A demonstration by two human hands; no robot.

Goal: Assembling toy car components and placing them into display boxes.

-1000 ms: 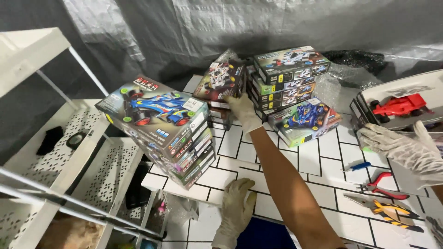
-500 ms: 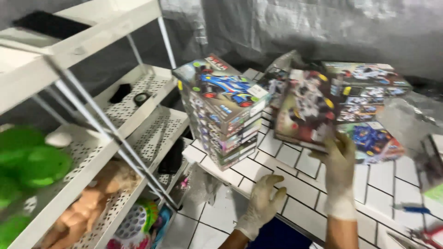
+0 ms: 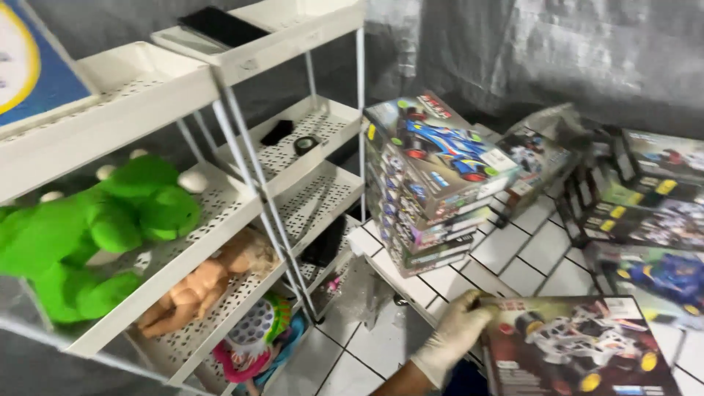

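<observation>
A gloved left hand [image 3: 455,334] is showing at the bottom centre of the frame, its thin, pale, slightly wrinkled glove curling over the upper left corner of a flat cardboard box [image 3: 579,348]. The fingers are gripping that corner, clamped on the box edge. The box is lying at the lower right, glossy, dark red, printed with a picture of a white toy car, and it is running off the bottom edge. The right hand is not appearing anywhere in view.

Above the hand, in the middle of the frame, a stack [image 3: 429,183] of similar rectangular boxes is standing on a white tiled table [image 3: 513,253] with dark grout lines, its top box showing a blue car. More boxes [image 3: 645,198] are piling up along the right edge, blurred.

On the left, white perforated plastic shelves [image 3: 293,147] on thin metal posts are rising in tiers. A fuzzy green plush [image 3: 95,235] is sitting at the left edge, and a smooth bare doll [image 3: 202,286] is lying on the tier beneath it. Crinkled grey sheeting [image 3: 550,51] is hanging across the upper right.
</observation>
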